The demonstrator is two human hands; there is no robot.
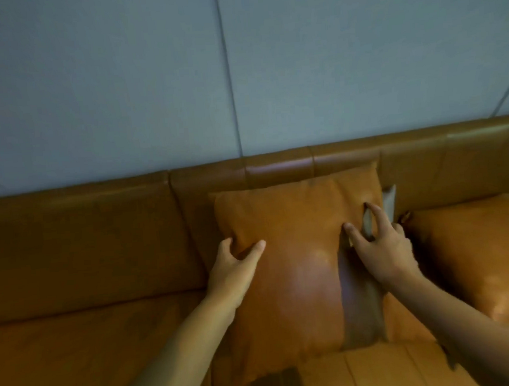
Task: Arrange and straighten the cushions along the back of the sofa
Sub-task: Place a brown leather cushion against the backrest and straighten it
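Left hand (236,262) grips | tan glossy cushion (295,259) upright | sofa (83,236)

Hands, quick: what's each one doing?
Left hand: gripping the middle cushion's left edge.
Right hand: fingers spread, pressing its right side; grip unclear.

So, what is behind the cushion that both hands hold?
Behind the held cushion rises the sofa backrest, with the wall above. A grey object peeks out beside it; the rest is hidden.
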